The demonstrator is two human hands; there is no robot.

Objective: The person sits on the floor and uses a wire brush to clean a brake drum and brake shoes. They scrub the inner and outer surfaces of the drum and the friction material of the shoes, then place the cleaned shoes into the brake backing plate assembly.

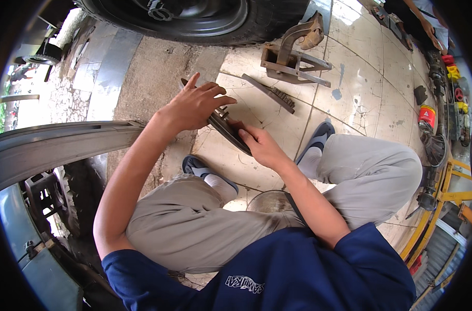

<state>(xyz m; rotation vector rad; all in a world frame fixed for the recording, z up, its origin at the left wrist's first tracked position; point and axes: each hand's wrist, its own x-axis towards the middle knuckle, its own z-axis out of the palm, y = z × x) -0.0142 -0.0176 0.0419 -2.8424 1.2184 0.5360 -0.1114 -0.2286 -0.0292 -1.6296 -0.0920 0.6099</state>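
Head view: left hand (191, 108) spread over, right hand (263, 146) gripping, a curved metal plate (227, 133).

The cream tile floor (368, 85) carries a rusty metal stand (287, 49); a brush (269, 94) lies near it.

Single head view: left lens of a side-by-side pair, worn on the person's head. Faces steeply down, tipped forward. Nearest the lens, a navy-blue cloth T-shirt (318, 269) along the lower edge; bare left hand (192, 108) and bare right hand (263, 147) farther out, above centre; large round black rubber tyre (269, 26) beyond, cut by top edge. Wide fisheye, upright, unmirrored; long grey metal beam (65, 142) at left bows; corners black.
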